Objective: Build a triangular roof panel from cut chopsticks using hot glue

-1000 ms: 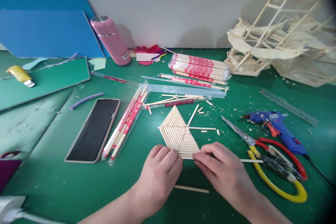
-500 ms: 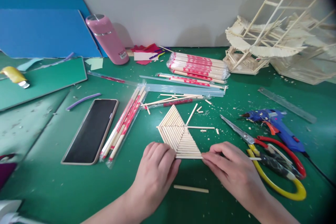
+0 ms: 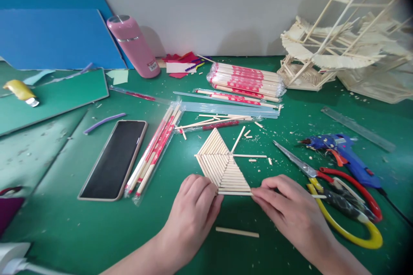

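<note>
A panel of thin wooden sticks, laid in wedge-shaped rows, lies flat on the green table. Two bare sticks fan out from its centre. Along its near edge runs a long wooden stick; its far end pokes out beyond my right hand. That hand pinches the stick beside the panel's lower right corner. My left hand, fingers curled, grips the stick's left end at the lower left corner; its fingertips are partly hidden. One loose short stick lies between my hands, nearer me.
On the right lie scissors, a blue glue gun and a clear ruler. To the left are a phone and wrapped chopsticks. Behind stand a pink bottle, a chopstick bundle and a stick model.
The view has shifted slightly, so everything sits a little further right. Both hands keep their hold at the panel's near edge, with the long stick now showing slightly apart from it.
</note>
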A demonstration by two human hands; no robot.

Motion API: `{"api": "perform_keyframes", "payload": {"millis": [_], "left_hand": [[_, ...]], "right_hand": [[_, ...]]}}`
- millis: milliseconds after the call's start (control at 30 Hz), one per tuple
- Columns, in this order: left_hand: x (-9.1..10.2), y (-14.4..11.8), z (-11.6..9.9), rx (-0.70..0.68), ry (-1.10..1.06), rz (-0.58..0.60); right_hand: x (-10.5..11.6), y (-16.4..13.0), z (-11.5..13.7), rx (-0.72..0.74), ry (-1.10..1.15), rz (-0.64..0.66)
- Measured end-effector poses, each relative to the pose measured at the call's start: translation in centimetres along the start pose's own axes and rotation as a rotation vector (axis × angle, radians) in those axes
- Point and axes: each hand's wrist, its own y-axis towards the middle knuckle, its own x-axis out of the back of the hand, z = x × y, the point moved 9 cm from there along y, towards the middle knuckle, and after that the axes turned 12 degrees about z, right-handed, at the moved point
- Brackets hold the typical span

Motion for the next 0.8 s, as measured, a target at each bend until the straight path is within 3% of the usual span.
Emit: {"api": "perform_keyframes", "payload": {"millis": [800], "left_hand": [[-0.15,0.07,0.41,-0.012,-0.065,0.006]], "right_hand": [[-0.07,0.21,-0.09,0.021,0.067,0.015]]}}
